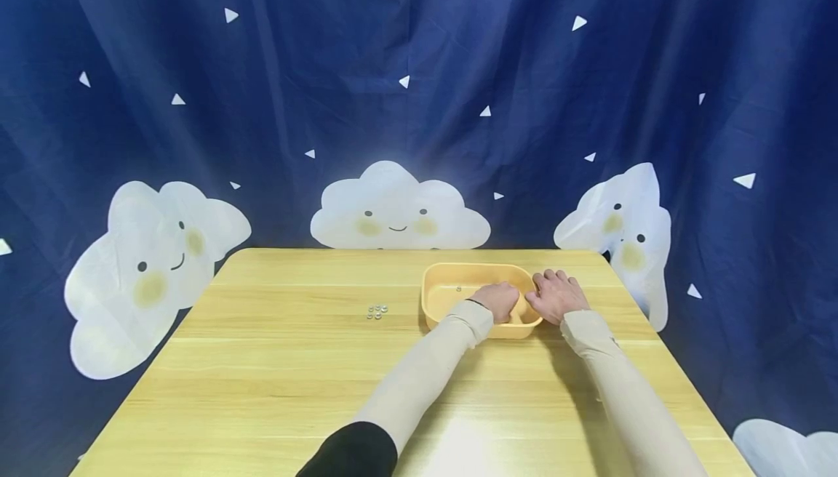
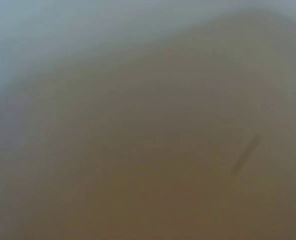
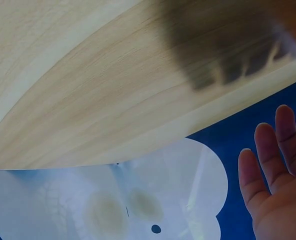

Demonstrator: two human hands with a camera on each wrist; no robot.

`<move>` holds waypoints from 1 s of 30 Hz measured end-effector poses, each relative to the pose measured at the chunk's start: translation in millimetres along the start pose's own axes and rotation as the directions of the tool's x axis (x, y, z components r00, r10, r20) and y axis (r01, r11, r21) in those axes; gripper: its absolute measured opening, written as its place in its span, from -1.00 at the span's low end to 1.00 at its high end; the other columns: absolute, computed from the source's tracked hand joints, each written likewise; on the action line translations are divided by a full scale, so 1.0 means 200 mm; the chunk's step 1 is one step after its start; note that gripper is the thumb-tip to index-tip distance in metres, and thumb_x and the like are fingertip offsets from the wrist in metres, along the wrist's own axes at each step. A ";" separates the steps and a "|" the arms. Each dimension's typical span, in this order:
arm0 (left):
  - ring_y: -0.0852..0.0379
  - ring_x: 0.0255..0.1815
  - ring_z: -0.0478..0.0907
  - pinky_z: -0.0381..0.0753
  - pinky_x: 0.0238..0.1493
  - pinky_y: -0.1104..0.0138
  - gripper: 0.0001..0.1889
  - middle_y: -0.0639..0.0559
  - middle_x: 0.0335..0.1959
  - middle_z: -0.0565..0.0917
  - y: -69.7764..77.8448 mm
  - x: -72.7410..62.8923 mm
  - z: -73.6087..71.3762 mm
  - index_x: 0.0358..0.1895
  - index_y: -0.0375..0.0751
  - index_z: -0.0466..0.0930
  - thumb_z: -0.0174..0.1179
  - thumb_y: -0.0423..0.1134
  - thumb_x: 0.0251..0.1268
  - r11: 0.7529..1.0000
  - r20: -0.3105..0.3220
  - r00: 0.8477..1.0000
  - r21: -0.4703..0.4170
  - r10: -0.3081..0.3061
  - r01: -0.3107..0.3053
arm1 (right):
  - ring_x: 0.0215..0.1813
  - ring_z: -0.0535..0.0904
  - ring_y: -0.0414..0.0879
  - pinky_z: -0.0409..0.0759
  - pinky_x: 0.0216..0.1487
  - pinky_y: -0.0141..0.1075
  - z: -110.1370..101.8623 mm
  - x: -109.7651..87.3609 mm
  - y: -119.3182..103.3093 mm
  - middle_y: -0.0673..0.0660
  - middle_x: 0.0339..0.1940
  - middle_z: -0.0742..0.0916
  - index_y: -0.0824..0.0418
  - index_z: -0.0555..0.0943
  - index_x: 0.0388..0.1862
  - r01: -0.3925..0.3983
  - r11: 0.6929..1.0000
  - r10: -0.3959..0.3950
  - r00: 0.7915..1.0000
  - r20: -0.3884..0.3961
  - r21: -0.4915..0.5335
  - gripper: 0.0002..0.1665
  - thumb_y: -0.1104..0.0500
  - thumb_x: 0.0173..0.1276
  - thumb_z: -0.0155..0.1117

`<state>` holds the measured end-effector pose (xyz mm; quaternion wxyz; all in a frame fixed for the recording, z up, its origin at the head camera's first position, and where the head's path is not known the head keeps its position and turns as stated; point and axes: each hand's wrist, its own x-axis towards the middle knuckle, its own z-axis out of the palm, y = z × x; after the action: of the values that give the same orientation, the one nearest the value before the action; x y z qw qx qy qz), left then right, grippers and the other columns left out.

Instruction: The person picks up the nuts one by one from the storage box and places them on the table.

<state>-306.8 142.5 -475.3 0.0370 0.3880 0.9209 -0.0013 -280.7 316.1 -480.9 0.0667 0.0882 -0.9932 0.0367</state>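
Observation:
A yellow plastic bin [image 1: 481, 270] with rounded corners stands on the right part of the table. My left hand [image 1: 496, 301] reaches down into its right half, knuckles up, and its fingertips are hidden. Whether it pinches something cannot be made out. My right hand [image 1: 558, 297] is at the bin's right end, thumb by the rim and the other fingers spread outside. In the right wrist view, the fingers [image 3: 270, 155] look loosely extended. One small metal piece, like a nut [image 1: 458, 289], lies on the bin floor. The left wrist view is only a blur.
Several small silvery ring-like pieces [image 1: 377, 312] lie grouped on the wooden table [image 1: 314, 375], left of the bin. Behind the table's far edge hangs a dark blue curtain [image 1: 445, 128] printed with white clouds and triangles.

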 end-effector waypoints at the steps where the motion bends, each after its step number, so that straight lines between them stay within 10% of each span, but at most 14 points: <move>1: 0.25 -0.49 0.54 0.59 -0.44 0.39 -0.73 0.17 -0.50 0.63 0.00 0.00 0.00 -0.52 -0.03 0.48 0.39 -0.31 0.24 1.000 -0.001 1.000 0.000 0.004 -0.004 | 0.13 0.54 0.34 0.51 0.04 0.25 0.00 0.00 0.00 0.32 0.07 0.68 0.25 0.60 0.02 0.000 1.000 0.000 1.000 0.002 -0.002 -0.55 -0.05 0.41 0.02; 30: 0.25 -0.63 0.36 0.42 -0.53 0.45 -0.55 0.20 -0.70 0.39 -0.10 -0.05 0.02 -0.69 0.00 0.29 0.32 -0.50 0.14 0.994 -0.052 0.998 -0.101 0.024 -0.029 | 0.15 0.52 0.34 0.50 0.07 0.27 0.01 -0.01 0.00 0.34 0.11 0.67 0.27 0.59 0.07 -0.003 1.000 0.003 1.000 -0.013 0.025 -0.51 -0.05 0.42 0.01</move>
<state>-313.0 120.8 -480.0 0.0332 0.3976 0.9152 0.0561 -279.9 316.8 -483.9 0.0719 0.0872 -0.9923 0.0497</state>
